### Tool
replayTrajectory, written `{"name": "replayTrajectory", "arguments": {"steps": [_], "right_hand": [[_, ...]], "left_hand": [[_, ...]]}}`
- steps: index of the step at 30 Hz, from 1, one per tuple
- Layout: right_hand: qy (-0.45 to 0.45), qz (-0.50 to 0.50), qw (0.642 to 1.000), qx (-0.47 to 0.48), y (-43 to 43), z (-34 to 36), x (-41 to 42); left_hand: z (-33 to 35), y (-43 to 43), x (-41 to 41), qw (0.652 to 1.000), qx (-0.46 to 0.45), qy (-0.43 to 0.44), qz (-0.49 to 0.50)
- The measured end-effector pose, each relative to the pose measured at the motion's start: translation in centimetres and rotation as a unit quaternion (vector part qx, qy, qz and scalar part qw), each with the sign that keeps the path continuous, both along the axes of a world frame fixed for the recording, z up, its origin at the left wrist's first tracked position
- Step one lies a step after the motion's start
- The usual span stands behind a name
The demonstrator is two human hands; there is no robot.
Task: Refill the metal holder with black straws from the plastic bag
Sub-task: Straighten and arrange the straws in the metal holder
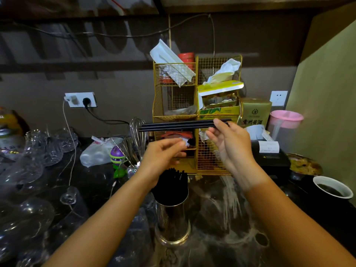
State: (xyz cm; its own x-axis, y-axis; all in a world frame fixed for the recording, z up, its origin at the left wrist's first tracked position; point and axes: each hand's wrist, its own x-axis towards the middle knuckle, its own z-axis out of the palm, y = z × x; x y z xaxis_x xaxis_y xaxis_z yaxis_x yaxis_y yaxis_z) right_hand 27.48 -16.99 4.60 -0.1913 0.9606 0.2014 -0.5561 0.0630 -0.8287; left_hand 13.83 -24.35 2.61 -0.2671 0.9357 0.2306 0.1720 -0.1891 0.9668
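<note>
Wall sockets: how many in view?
2. One wall socket sits left of the gold wire rack, with plugs in it. The other socket is right of the rack, above the pink pitcher. More may be hidden behind clutter.

Right hand (228, 140) pinches a small bundle of long black straws (181, 125), level, above the shiny cylindrical metal holder (172, 220) packed with upright black straws. Left hand (163, 155) hovers over that holder, fingers curled, in front of the gold wire-mesh organiser (196, 112).
</note>
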Motion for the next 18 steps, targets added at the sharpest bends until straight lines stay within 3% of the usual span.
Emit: {"name": "replayTrajectory", "arguments": {"steps": [3, 6, 12, 14, 18], "right_hand": [[0.05, 0.039, 0.995, -0.08, -0.2, -1.1, -1.0], [0.07, 0.088, 0.985, -0.13, -0.4, -2.5, -2.0], [0.055, 0.199, 0.961, -0.184, -0.2, -5.2, -3.5], [-0.008, 0.236, 0.959, -0.156, 0.1, -5.7, -3.4], [-0.288, 0.161, 0.943, 0.047, 0.8, -4.6, -2.6]], "left_hand": [[-0.2, 1.1, -1.3, 0.987, 0.024, -0.156, 0.038], [0.7, 1.5, -1.9, 0.967, 0.1, -0.229, 0.042], [1.9, 2.3, -3.0, 0.975, 0.127, -0.176, 0.048], [2.3, 2.2, -3.5, 0.985, 0.112, -0.129, 0.034], [2.2, 1.8, -4.1, 0.998, 0.061, -0.024, -0.024]]}}
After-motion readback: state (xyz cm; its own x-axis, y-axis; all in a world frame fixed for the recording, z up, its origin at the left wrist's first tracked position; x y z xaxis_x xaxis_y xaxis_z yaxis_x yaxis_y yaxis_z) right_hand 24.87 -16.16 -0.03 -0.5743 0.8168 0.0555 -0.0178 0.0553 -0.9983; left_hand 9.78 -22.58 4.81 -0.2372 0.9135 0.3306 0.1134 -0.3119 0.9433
